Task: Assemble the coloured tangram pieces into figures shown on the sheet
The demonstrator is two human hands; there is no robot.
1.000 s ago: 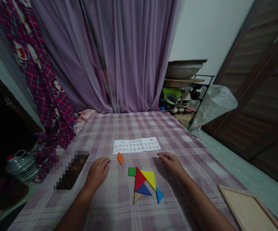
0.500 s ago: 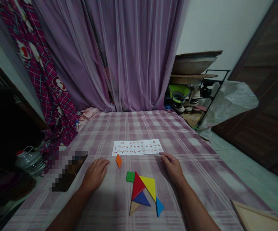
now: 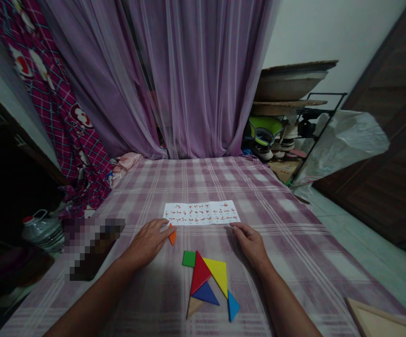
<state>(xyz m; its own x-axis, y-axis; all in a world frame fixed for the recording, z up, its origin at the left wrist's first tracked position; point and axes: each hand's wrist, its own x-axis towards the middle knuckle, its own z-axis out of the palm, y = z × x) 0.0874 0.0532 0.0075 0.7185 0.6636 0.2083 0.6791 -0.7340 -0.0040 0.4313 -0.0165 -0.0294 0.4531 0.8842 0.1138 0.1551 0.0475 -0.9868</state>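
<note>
Two hands (image 3: 149,242) (image 3: 250,243) curl loosely, left over orange piece (image 3: 172,238), right by paper (image 3: 203,215).

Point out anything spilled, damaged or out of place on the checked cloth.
Nothing looks spilled or damaged. Only the orange piece, at the left hand, stands out: it lies apart from the six grouped pieces.

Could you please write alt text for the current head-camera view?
A person's left hand partly covers an orange tile on a plaid cloth; the right hand is near a printed sheet. Six other tiles lie grouped closer to the viewer.
</note>
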